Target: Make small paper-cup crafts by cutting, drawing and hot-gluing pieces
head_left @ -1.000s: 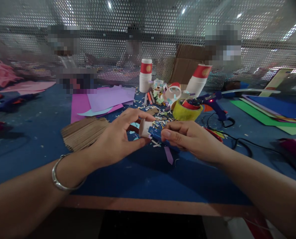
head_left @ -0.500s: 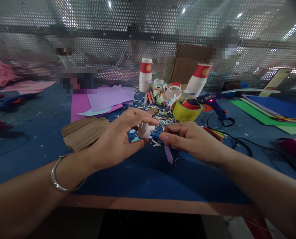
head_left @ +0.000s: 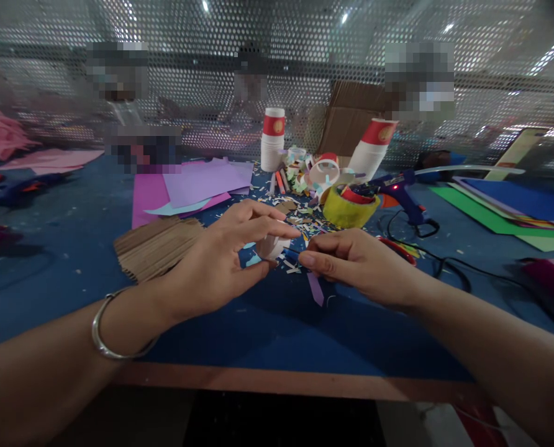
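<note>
Between the curved fingers and thumb of my left hand [head_left: 230,254] is a small white paper cup piece [head_left: 271,247], tilted with its round side toward me. My right hand [head_left: 346,257] is closed in a pinch on a thin blue piece [head_left: 293,253] that points left toward the white piece. Most of the blue piece is hidden by my fingers, and I cannot tell whether its tip touches the white one. Below the hands, a pointed purple paper strip [head_left: 315,289] lies on the blue tabletop [head_left: 277,341].
Paper scraps [head_left: 300,214] litter the middle. Behind stand two cup stacks, one upright [head_left: 272,139], one leaning [head_left: 374,149]. At right are yellow tape [head_left: 351,208], a glue gun [head_left: 405,195] with its cord, and coloured sheets [head_left: 491,211]. Cardboard [head_left: 158,245] and purple paper [head_left: 202,183] lie left.
The white cup piece has turned in my left hand, and its fingers have shifted around it. Less of the blue piece shows by my right hand, which has hardly moved.
</note>
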### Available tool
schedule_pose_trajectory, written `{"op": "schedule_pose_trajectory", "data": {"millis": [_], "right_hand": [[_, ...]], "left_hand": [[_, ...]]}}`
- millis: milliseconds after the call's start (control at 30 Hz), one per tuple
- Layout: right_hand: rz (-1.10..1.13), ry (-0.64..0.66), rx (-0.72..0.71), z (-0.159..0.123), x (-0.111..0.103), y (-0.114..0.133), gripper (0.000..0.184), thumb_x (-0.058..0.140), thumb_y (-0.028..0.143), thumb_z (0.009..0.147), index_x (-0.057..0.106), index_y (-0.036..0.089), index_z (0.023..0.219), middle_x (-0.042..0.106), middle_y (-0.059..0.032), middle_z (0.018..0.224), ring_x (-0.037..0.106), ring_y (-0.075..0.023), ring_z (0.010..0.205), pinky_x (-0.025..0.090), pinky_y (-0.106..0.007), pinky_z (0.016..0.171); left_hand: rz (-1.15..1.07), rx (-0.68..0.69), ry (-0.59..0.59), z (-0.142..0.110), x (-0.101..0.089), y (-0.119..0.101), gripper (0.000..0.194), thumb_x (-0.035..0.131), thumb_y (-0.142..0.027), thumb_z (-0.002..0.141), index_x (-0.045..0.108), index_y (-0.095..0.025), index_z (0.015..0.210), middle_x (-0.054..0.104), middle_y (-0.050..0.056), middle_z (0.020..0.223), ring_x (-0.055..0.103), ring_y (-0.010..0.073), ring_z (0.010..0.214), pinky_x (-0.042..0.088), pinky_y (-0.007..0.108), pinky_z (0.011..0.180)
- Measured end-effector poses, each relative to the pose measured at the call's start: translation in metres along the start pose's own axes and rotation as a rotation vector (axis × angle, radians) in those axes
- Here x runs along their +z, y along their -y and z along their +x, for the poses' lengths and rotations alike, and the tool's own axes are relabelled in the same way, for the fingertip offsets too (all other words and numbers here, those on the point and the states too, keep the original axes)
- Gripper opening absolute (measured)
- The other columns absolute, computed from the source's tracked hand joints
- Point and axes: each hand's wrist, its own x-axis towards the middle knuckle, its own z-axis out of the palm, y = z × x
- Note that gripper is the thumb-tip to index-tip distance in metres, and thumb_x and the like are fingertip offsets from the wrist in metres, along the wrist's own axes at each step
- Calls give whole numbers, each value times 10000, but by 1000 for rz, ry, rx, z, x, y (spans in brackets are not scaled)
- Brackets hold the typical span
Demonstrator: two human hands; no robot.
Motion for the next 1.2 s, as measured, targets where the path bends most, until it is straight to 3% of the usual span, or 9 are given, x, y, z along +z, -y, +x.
{"op": "schedule_pose_trajectory", "data": {"millis": [333, 433, 533, 667, 767, 867, 1033, 1200], "right_hand": [[35, 1, 30, 0, 2, 2, 467, 580, 569, 907, 465, 201, 644, 360, 55, 613, 333, -91, 557, 256, -248, 512], [-6, -12, 68, 0, 0, 1, 479, 562, 592, 908, 465, 200, 652, 356, 56, 602, 333, -86, 535, 235, -249, 492], [-39, -67, 91, 0, -1, 0, 511, 539, 639, 901, 466, 199, 653, 335, 61, 587, 296, -80, 513, 197, -259, 475], [-29, -145, 47, 1, 0, -1, 491, 541, 642, 902, 526, 191, 708, 392, 48, 610, 331, -91, 552, 223, -261, 490], [-38, -200, 6, 0, 2, -2, 398, 662, 573, 855, 577, 189, 790, 486, 35, 662, 405, -97, 582, 284, -255, 510], [-20, -227, -38, 0, 4, -2, 332, 718, 505, 832, 611, 190, 832, 570, 10, 747, 482, -113, 638, 364, -255, 558], [4, -177, -76, 1, 9, -2, 267, 696, 451, 864, 662, 186, 857, 616, -12, 801, 527, -135, 712, 412, -269, 633], [11, -114, -58, 3, 10, -1, 255, 699, 445, 858, 690, 191, 854, 605, 12, 734, 489, -113, 644, 381, -248, 579]], "left_hand": [[314, 122, -52, -2, -3, -6, 399, 611, -105, 863, 631, -279, 1221, 609, 74, 1284, 548, 255, 1160, 433, 466, 1023], [220, 6, -5, -1, -3, -5, 423, 658, -161, 826, 629, -243, 1241, 641, 79, 1188, 579, 245, 1101, 453, 432, 988], [5, -225, 90, 3, -4, -5, 460, 664, -315, 854, 606, -244, 1305, 675, 57, 1104, 625, 187, 899, 509, 326, 792], [-144, -431, 204, 10, -6, -9, 375, 521, -431, 937, 644, -233, 1230, 712, 12, 892, 610, 145, 692, 452, 250, 595], [-244, -449, 277, 13, -5, -13, 358, 421, -433, 968, 684, -191, 955, 667, 12, 760, 597, 136, 623, 460, 253, 575], [-222, -460, 331, 12, -2, -15, 393, 425, -464, 967, 625, -179, 785, 631, 15, 708, 570, 122, 569, 433, 247, 535], [-170, -437, 293, 8, 1, -18, 265, 493, -404, 950, 590, -187, 832, 576, -30, 676, 509, 88, 530, 381, 212, 506], [-163, -376, 273, 7, 2, -19, 183, 539, -343, 925, 613, -188, 862, 591, -34, 720, 533, 89, 577, 404, 207, 545]]}}
